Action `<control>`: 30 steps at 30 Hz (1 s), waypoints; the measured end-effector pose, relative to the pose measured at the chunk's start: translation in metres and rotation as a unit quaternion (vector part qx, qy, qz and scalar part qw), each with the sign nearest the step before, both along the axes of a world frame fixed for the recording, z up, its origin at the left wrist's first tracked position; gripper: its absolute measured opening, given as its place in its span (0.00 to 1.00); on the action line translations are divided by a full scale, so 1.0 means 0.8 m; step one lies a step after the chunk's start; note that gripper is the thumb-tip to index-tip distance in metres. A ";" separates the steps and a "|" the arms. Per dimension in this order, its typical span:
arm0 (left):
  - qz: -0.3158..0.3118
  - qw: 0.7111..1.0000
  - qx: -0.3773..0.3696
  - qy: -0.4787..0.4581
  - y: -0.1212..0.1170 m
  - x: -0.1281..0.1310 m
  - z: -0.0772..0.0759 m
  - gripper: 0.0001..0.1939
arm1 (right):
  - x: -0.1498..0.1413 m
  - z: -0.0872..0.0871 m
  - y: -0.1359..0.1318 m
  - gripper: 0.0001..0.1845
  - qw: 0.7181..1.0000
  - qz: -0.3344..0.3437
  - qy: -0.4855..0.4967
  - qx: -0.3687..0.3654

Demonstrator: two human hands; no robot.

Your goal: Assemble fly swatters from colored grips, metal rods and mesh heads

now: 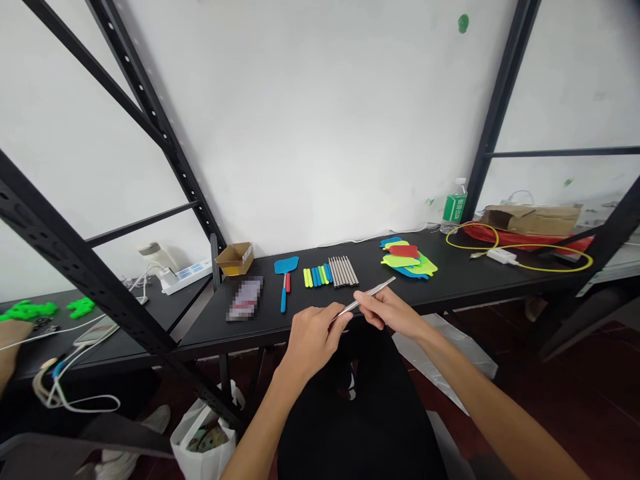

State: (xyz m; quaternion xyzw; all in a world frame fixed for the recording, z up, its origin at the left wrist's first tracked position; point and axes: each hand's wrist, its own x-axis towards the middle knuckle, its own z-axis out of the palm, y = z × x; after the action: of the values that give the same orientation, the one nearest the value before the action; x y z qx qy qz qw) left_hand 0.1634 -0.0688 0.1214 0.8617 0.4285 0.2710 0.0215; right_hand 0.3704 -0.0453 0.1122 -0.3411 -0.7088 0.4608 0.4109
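A thin silver metal rod [370,293], stepped like a telescopic tube, slants up to the right between my hands, above the table's front edge. My left hand [315,337] is closed on its lower end. My right hand [385,310] pinches it farther up, and the tip sticks out past the fingers. Behind them on the black table lie a row of similar metal rods [343,271] and a row of yellow-green and blue handle grips [318,275]. Left of these is a blue fly swatter [286,267] with a red grip [288,283] beside it. Flat swatter heads [404,251] are piled at right.
A small cardboard box [235,260] and a blurred flat object [245,299] are on the table's left. A bottle [454,205] and a yellow cable [545,268] are at right. Black rack posts [140,87] flank the table. Another person's hand [13,343] is far left.
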 end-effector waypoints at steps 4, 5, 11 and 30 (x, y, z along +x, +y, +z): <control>-0.004 0.999 -0.020 -0.051 0.031 -0.015 -0.011 0.23 | 0.012 0.001 0.006 0.31 0.997 -0.076 0.029 0.019; 0.016 0.998 -0.020 -0.051 0.048 -0.021 -0.016 0.24 | 0.017 0.002 0.009 0.31 0.994 -0.097 0.046 0.021; 0.203 0.968 -0.020 0.149 0.165 -0.042 -0.048 0.32 | 0.044 0.003 0.023 0.27 0.973 -0.168 0.156 -0.009; 0.238 0.939 -0.024 0.246 0.163 -0.040 -0.062 0.25 | 0.054 0.010 0.025 0.27 0.971 -0.159 0.178 0.009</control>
State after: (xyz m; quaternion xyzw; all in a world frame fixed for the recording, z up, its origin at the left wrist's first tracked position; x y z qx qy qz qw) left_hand 0.1312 0.0614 0.0717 0.7736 0.6194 0.0377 -0.1284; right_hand 0.4135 -0.0257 0.1199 -0.3582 -0.5654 0.4364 0.6013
